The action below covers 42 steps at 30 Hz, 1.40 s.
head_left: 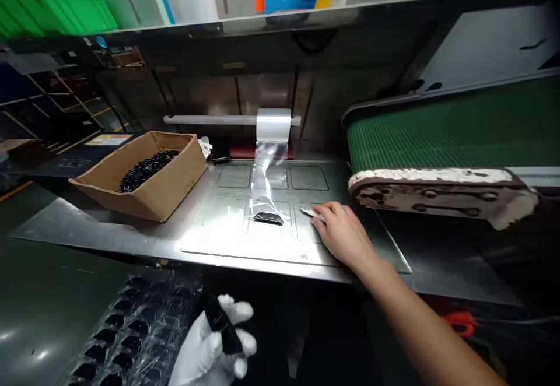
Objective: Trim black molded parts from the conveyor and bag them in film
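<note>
My left hand (216, 345), in a white glove, is low in front of the bench with its fingers curled round a small black part (221, 325). My bare right hand (343, 231) lies on the steel plate (227, 240), fingers closed on a small pale tab or bag edge (311, 213). A strip of clear bags (265, 176) runs down from a roll (273, 123) on a bar. A black part (268, 218) sits in the lowest bag, just left of my right hand.
A cardboard box (166, 190) holding several black parts stands at the left of the bench. A clear plastic tray (126, 327) with black parts lies below, by my left hand. A green conveyor belt (455, 132) ends at the right. Green and blue bins sit on the shelf above.
</note>
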Each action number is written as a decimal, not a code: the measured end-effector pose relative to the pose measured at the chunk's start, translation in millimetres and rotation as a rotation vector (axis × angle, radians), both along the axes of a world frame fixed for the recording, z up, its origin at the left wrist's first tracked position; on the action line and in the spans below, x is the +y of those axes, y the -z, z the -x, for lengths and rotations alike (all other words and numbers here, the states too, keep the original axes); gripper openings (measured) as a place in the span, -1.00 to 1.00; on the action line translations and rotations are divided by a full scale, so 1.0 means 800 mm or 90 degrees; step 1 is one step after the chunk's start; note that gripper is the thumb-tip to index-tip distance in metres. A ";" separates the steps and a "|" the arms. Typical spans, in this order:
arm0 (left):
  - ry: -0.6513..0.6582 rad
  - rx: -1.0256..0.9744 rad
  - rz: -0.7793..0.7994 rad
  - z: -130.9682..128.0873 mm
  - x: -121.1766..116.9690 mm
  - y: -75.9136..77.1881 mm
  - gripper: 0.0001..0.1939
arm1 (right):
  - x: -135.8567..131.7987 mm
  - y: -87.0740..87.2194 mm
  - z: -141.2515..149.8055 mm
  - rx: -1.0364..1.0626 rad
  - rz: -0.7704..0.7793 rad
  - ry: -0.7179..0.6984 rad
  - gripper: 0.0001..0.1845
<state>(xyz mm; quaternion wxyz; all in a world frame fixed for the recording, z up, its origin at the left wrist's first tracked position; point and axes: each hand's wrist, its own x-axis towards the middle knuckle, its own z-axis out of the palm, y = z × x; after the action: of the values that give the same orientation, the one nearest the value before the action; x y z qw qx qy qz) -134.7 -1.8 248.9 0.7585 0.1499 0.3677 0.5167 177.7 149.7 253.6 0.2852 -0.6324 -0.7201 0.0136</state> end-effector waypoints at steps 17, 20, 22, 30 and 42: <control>0.255 -0.142 -0.118 -0.098 -0.009 -0.007 -0.50 | -0.171 -0.075 0.014 0.278 0.394 -0.435 -0.81; 0.301 -0.142 -0.109 -0.103 -0.014 -0.007 -0.45 | -0.182 -0.069 0.011 0.248 0.453 -0.402 -0.51; 0.316 -0.143 -0.096 -0.105 -0.016 -0.006 -0.45 | -0.191 -0.066 0.009 0.226 0.457 -0.376 -0.44; 0.358 -0.144 -0.058 -0.108 -0.023 -0.002 -0.44 | -0.217 -0.057 0.010 0.164 0.385 -0.332 -0.40; 0.359 -0.143 -0.018 -0.109 -0.027 0.003 -0.48 | -0.222 -0.038 0.010 0.111 0.290 -0.306 -0.39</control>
<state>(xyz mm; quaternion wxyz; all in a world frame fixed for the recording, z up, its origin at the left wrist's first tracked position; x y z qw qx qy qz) -47.8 -23.4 246.6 0.9058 0.1981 0.2182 0.3043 169.5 -27.7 284.4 0.1857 -0.4888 -0.7997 0.2949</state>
